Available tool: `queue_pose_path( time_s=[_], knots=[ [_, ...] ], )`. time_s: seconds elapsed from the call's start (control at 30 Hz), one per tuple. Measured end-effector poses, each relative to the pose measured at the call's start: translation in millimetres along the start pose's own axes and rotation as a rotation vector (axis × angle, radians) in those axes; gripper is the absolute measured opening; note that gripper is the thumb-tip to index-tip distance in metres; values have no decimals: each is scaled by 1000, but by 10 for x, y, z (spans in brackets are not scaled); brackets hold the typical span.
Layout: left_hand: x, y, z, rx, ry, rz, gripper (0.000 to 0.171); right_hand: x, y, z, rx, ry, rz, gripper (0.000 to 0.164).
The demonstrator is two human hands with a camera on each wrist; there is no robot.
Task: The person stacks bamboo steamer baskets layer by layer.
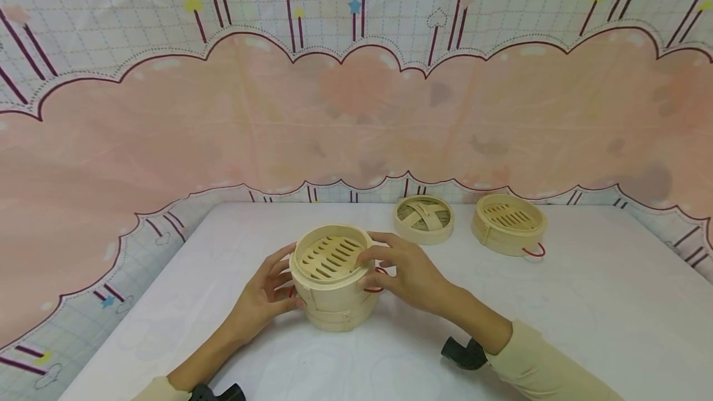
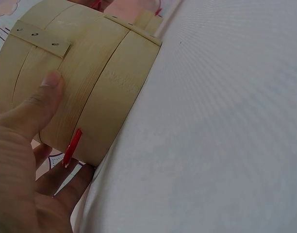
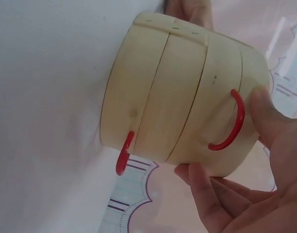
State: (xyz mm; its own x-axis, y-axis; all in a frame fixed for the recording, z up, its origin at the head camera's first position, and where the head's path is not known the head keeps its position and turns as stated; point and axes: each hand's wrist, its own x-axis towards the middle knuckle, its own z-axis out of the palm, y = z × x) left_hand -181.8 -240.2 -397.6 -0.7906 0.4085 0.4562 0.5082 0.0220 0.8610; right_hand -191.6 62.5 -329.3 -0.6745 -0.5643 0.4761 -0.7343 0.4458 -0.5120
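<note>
Two round bamboo steamer baskets stand stacked on the white table, the upper basket (image 1: pixel 328 294) with a slatted base visible inside its rim and the lower basket (image 1: pixel 345 322) beneath it. My left hand (image 1: pixel 257 299) grips the left side of the stack, its thumb on the wall and its fingers reaching round behind. On the opposite side, my right hand (image 1: pixel 411 272) holds the upper basket near the rim with thumb and fingers. Beside the right hand, a red loop handle (image 3: pixel 239 121) sticks out from the upper basket, and another red handle (image 3: pixel 124 155) from the lower one.
Behind the stack lies a woven bamboo lid (image 1: pixel 424 234). Farther right stands another slatted steamer basket (image 1: pixel 496 239) with a red handle. A patterned cloth (image 1: pixel 356 116) hangs behind the white table (image 1: pixel 585 320). Black wrist mounts (image 1: pixel 465 353) sit under the forearms.
</note>
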Motion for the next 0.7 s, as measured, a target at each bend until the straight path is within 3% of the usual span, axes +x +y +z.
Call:
queue_pose_path(
  time_s=[0.5, 0.7],
  knots=[
    [-1, -1, -2, -23, -7, -1, 94, 2, 1, -37, 28, -31, 0, 28],
    [-2, -6, -4, 12, -6, -11, 94, 8, 13, -69, 46, -97, 32, 43]
  ],
)
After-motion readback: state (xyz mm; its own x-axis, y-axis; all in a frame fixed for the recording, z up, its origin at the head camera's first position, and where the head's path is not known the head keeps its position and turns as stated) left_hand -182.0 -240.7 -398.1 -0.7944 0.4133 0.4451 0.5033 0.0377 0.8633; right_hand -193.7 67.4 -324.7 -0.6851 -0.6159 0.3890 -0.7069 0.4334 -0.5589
